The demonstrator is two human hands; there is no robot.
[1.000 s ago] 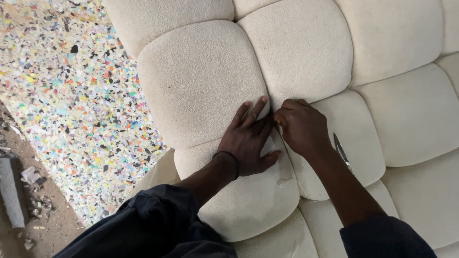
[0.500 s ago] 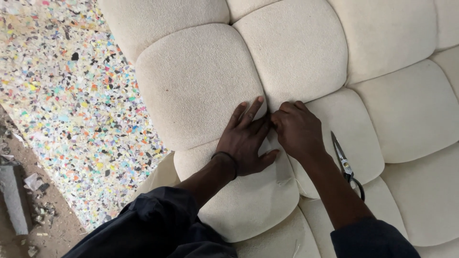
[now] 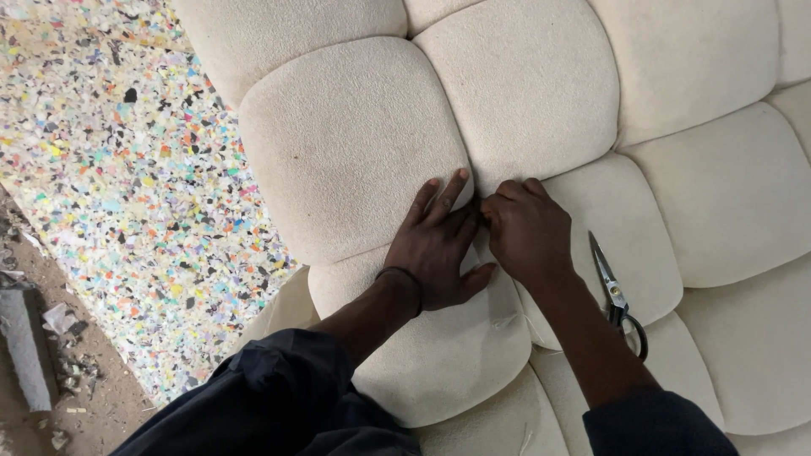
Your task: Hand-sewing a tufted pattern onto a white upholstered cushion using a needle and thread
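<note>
Head view: a cream tufted cushion [image 3: 355, 143] is pressed by both hands where four puffed sections meet. The left hand [image 3: 435, 249] is laid flat, fingers spread, on the fabric; the right hand [image 3: 528, 232] is curled, its fingertips tucked into the seam (whether anything is pinched cannot be told). Scissors [image 3: 615, 291] are seen lying shut just beside the right wrist. Multicoloured rebonded foam [image 3: 110, 169] is spread at left.

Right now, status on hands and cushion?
Left hand flat on cushion. Right hand pinching at the seam. Scissors lying beside right wrist, clear.
</note>
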